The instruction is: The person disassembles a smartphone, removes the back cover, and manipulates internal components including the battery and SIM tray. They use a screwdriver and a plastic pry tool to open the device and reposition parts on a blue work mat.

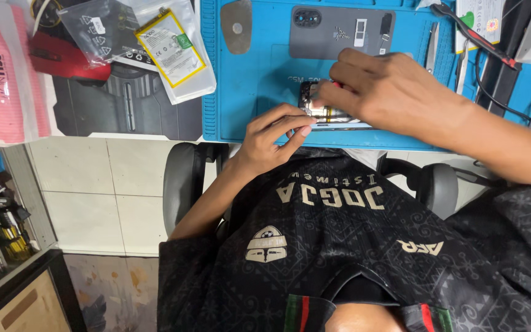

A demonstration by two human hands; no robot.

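Looking down from the head camera, the opened phone (327, 110) lies at the near edge of the blue work mat (241, 92) on the tabletop, close to the body so both hands reach it without stretching. The left hand (275, 132) presses curled fingers (299, 126) against its near left corner, apparently to steady it. The right hand (388, 92) arches over it from the right, fingers pinched narrow on a small red-tipped tool (337, 84), mostly hidden. Farther off rests the grey back cover (339, 31), with tweezers (432, 46) to its right; a bagged yellow-edged battery (170, 46) lies left beyond the mat. Open blue mat lies left of the phone; the near edge drops off just behind it.
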